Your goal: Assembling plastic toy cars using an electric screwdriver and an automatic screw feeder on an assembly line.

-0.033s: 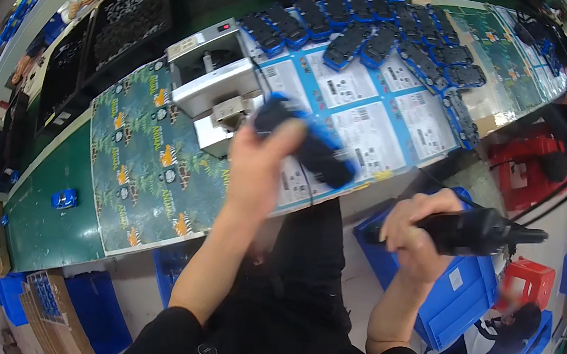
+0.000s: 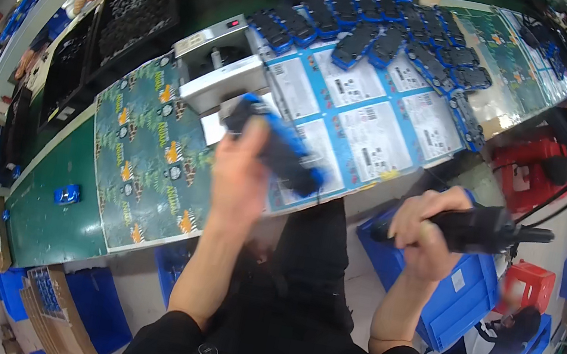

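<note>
My left hand (image 2: 239,180) grips a blue toy car (image 2: 284,151), its black underside turned up and slightly smeared by motion. The car is held over the front edge of the bench, beside a metal dispenser-like device (image 2: 228,80) with a small red display. In my right hand (image 2: 430,229) is a black electric screwdriver (image 2: 475,230), its bit end pointing right and a cable running up behind it. This hand hovers above a blue bin, apart from the car. Several more blue toy cars (image 2: 356,46) lie underside up at the back of the bench.
Printed label sheets (image 2: 370,135) cover the bench in front of the cars. A patterned mat (image 2: 144,152) lies to the left, with one small blue car (image 2: 67,194) beyond it. Black trays (image 2: 129,17) of small parts stand at the back left. Blue bins (image 2: 459,299) and red stools (image 2: 527,171) fill the right.
My left hand has moved left and a little down with the toy car, away from the label sheets. My right hand has barely shifted. The view has moved slightly.
</note>
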Available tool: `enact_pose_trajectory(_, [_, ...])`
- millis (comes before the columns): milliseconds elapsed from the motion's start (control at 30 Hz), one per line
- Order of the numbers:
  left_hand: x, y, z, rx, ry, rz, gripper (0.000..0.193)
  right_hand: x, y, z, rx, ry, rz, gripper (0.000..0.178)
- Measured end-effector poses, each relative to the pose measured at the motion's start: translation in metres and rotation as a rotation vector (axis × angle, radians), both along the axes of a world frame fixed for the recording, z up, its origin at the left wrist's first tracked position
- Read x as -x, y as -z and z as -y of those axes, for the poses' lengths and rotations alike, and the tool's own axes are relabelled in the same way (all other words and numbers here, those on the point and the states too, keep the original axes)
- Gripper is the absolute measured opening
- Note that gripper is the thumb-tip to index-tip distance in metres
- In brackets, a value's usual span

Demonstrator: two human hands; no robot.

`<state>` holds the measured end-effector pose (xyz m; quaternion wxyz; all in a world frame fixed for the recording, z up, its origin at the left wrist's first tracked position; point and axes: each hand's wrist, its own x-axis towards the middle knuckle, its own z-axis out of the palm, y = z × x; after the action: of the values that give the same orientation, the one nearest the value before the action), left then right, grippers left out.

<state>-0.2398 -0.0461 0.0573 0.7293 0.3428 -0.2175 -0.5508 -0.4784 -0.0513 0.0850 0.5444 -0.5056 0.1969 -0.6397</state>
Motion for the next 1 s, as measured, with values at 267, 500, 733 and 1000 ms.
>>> enact_pose_trajectory(267, [-0.079,0.037,-0.063,-0.197,-0.138,0.081,0.023,-0.096,-0.032,0.04,0.188,-0.055,0.261,0.009])
enact_pose_trajectory(500, [-0.097,0.066,-0.077,-0.184,-0.187,0.124,0.025,-0.196,-0.034,0.05,0.252,-0.001,-0.033,0.013])
enact_pose_trajectory(733, [-0.095,0.075,-0.071,-0.124,-0.235,0.257,0.026,-0.226,-0.024,0.052,0.209,0.048,-0.095,0.019])
enact_pose_trajectory(1000, [-0.094,0.081,-0.073,-0.08,-0.268,0.248,0.028,-0.219,-0.025,0.05,0.028,-0.068,-0.297,0.018])
